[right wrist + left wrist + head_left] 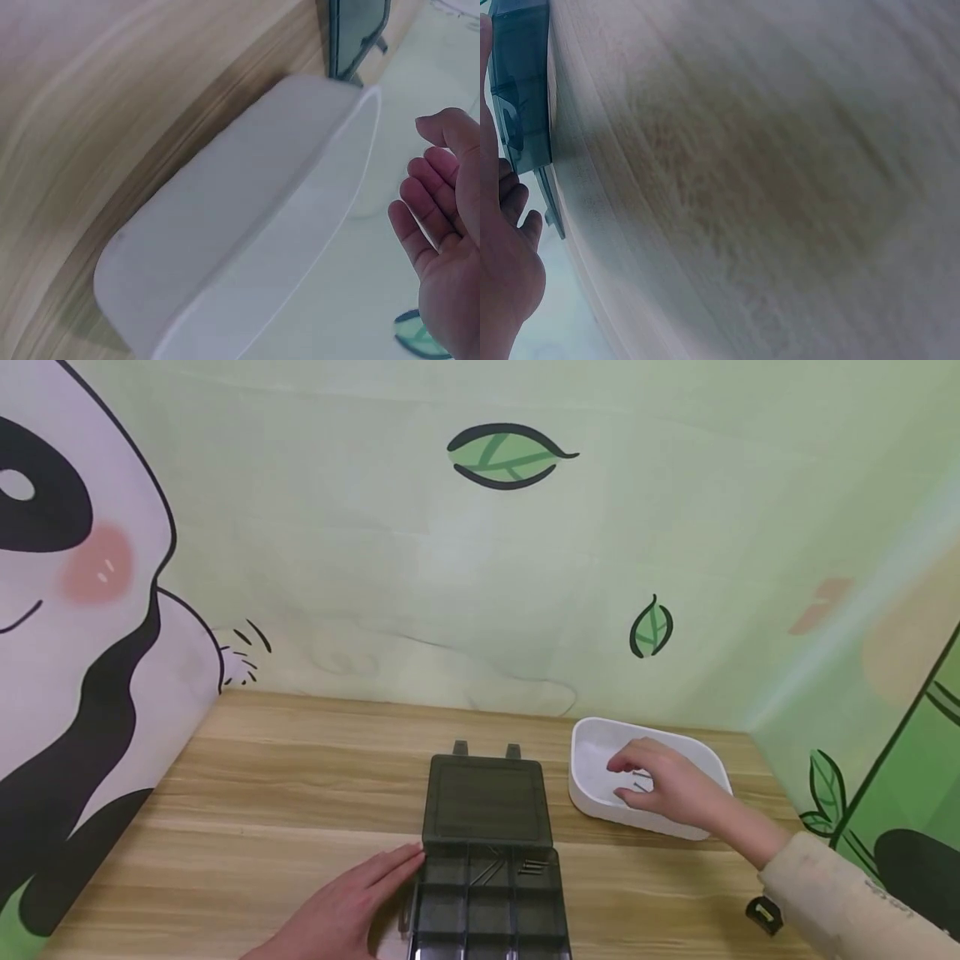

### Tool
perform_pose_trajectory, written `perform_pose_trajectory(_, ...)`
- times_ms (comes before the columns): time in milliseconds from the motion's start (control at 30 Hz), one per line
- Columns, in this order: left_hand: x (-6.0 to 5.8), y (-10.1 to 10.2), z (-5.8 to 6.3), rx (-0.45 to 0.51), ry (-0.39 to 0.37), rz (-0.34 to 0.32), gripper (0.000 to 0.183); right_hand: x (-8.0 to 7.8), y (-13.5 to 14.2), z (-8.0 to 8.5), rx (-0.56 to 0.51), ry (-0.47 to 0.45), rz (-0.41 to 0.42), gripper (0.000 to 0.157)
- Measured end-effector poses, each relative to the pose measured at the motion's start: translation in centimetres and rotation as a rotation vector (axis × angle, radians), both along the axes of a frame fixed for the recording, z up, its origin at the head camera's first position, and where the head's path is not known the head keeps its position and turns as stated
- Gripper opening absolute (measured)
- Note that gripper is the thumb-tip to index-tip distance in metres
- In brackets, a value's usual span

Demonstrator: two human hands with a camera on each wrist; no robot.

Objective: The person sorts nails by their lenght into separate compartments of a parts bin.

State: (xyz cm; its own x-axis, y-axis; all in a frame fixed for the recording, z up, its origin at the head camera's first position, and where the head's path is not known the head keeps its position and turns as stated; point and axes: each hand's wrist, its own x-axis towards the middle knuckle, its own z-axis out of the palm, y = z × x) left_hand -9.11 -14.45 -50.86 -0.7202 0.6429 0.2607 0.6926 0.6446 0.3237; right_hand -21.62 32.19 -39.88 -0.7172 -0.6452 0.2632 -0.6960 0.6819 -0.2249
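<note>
A dark compartment box [491,906] lies with its lid [489,802] folded back. Long thin screws or nails [487,871] lie in its middle back compartment, and several short screws [533,867] in the right back one. My left hand [348,893] touches the box's left side with extended fingers; the left wrist view shows it beside the box wall [525,90]. Over the white tray [637,820] hovers my right hand [667,781], thumb and fingers apart, holding nothing visible. Thin metal pieces [641,775] show in the tray between thumb and fingers. The right wrist view hides the tray's inside.
A small black object with a yellowish mark [763,916] lies on the wooden table [300,768], below the right forearm. Behind the table hangs a green backdrop [360,568] with leaves and a panda. Two latches [461,748] stick up from the lid's far edge.
</note>
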Motion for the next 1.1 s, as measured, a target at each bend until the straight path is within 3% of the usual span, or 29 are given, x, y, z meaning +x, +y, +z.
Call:
perform_pose_trajectory(300, 0.0, 0.0, 0.0, -0.003, -0.007, 0.005, 0.129, -1.7, 2.2, -0.4, 0.01, 0.014, -0.049, 0.035)
perform_pose_trajectory(867, -0.1, -0.2, -0.1, 0.005, 0.033, -0.012, 0.127, -4.2, 4.3, -0.6, 0.093, -0.097, -0.141, 0.039)
perform_pose_trajectory(1100, 0.0, -0.2, 0.0, -0.005, -0.001, -0.006, 0.127, -5.4, 5.1, -1.5, 0.159, -0.145, -0.193, 0.04)
